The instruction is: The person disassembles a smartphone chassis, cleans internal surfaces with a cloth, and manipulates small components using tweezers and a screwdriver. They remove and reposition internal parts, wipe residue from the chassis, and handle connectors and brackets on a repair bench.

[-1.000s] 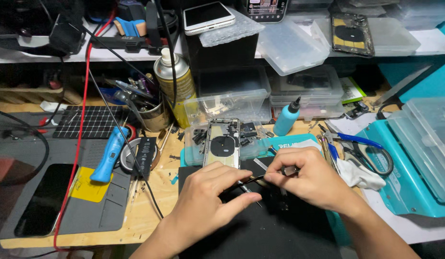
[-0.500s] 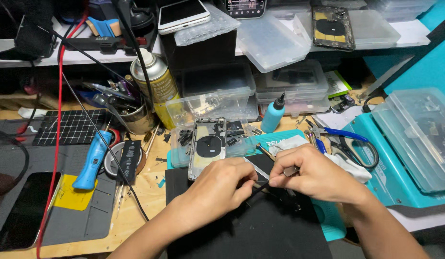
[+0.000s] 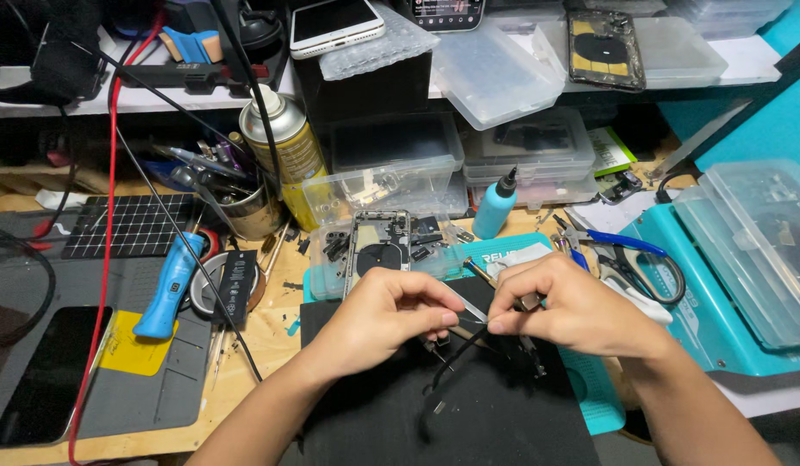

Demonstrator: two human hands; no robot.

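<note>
While both hands (image 3: 482, 311) pinch tweezers (image 3: 469, 308), a clear tray (image 3: 331, 259) holds phone parts.

Landmark: spray can (image 3: 283, 151), silver top with a yellow label.
White phone (image 3: 336, 24): up and right of the can, on the shelf, pale screen facing up.
Dark screen (image 3: 440, 12): further right on the same shelf, cut by the top edge.
Black phone (image 3: 46, 374): down and left of the can, blank screen, on the grey mat.
Green packet (image 3: 611, 152): far right of the can, flat.
</note>
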